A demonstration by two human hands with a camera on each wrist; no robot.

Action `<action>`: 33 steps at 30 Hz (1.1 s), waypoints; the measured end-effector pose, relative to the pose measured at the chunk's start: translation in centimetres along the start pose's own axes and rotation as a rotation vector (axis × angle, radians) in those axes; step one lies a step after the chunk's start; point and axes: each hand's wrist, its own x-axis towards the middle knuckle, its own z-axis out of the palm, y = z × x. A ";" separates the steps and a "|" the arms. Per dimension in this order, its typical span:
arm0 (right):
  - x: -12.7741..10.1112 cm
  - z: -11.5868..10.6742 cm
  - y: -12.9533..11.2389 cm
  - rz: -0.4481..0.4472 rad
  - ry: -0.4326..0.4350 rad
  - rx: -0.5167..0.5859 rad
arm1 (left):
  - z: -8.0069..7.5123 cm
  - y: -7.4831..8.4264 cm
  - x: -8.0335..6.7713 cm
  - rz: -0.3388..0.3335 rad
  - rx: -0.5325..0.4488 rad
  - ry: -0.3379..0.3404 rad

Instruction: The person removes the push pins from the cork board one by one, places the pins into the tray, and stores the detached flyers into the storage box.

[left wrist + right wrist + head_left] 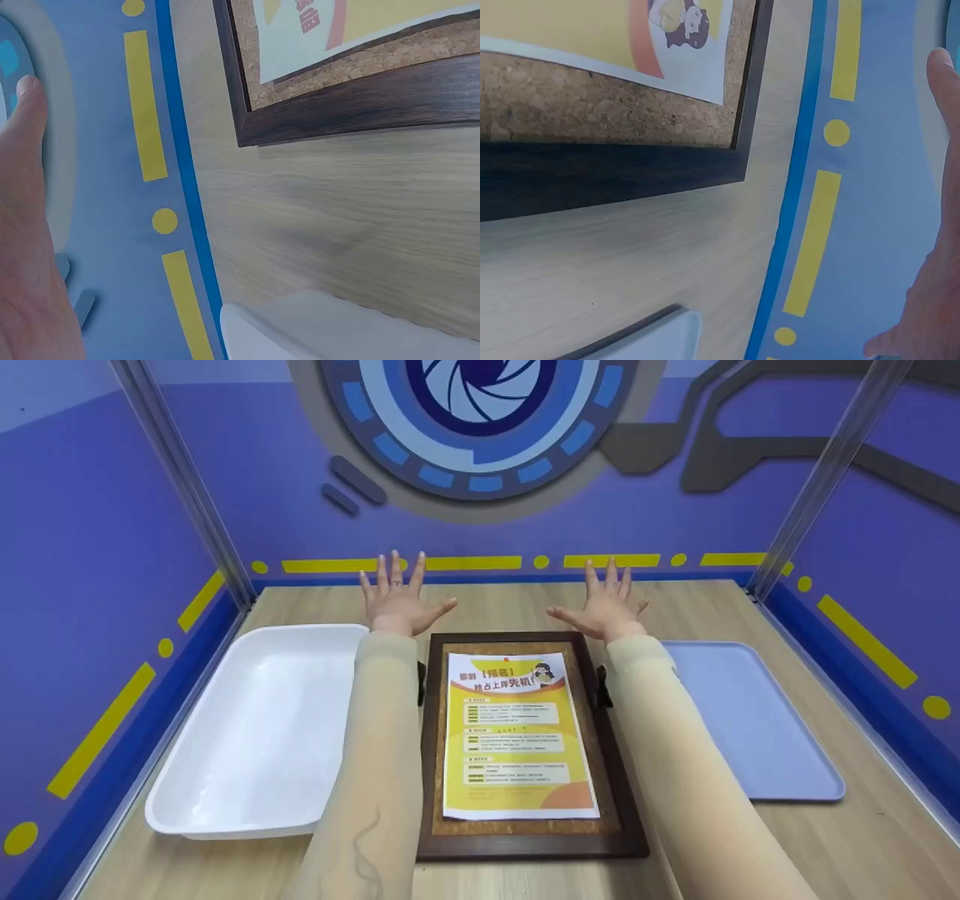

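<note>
A dark wooden-framed cork board [615, 780] lies flat at the table's middle, with a yellow and white flyer [516, 735] on its cork. My left hand [399, 594] hovers beyond the frame's far left corner, fingers spread and straight, holding nothing. My right hand [606, 601] hovers beyond the far right corner, also spread and empty. The left wrist view shows the frame's corner [315, 120] and my left hand's edge [26, 247]. In the right wrist view the frame corner [630, 172] and the flyer [667, 45] appear, with my right hand [934, 300] at the edge.
A deep white tray [259, 735] sits left of the frame. A flat pale blue tray [750, 720] sits to its right. Purple walls with yellow markings and metal posts [187, 480] enclose the wooden table [510, 600] on three sides.
</note>
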 end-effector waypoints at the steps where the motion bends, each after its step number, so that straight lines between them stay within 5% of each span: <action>1: 0.0 0.1 -0.1 -0.001 -0.003 0.002 | 0.0 0.0 0.0 0.004 0.005 0.001; 16: 0.1 4.1 -1.8 -0.012 -0.003 0.122 | 3.2 0.4 -0.5 0.097 -0.048 -0.028; 24: -0.6 7.6 -2.9 -0.061 0.000 0.293 | 6.0 1.6 -2.7 0.195 -0.109 -0.048; 33: -1.4 11.4 -4.4 -0.021 -0.027 0.454 | 8.4 3.2 -5.7 0.244 -0.105 -0.133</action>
